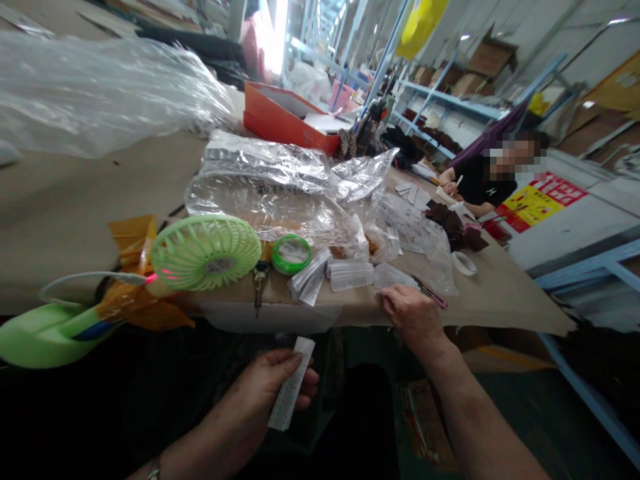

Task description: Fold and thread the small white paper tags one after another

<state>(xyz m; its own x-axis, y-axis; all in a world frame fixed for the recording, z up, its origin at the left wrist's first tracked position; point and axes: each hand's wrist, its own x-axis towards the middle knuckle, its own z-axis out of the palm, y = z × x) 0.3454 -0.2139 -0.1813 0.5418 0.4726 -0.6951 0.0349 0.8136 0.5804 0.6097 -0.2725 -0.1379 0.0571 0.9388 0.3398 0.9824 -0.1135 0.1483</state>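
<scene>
My left hand (274, 375) is in front of the table, its thumb and fingers closed on a thin stack of narrow white printed labels (291, 388). At the table's front edge, my right hand (417, 319) has its fingertips drawn together against the near side of a fanned pile of labels (395, 276). Whether a label is between those fingers is hidden. Left of it lie a second label pile (350, 275) and a third, slanted pile (310, 280). A slim purple-handled tool (433, 294) rests just right of the right hand.
A green clip fan (205, 255), a tool with a metal tip (259, 283) and a green round tub (291, 255) line the front left. Behind are clear plastic bags (270, 193) and an orange box (290, 123). A tape roll (464, 263) lies right; a person (480, 180) sits beyond.
</scene>
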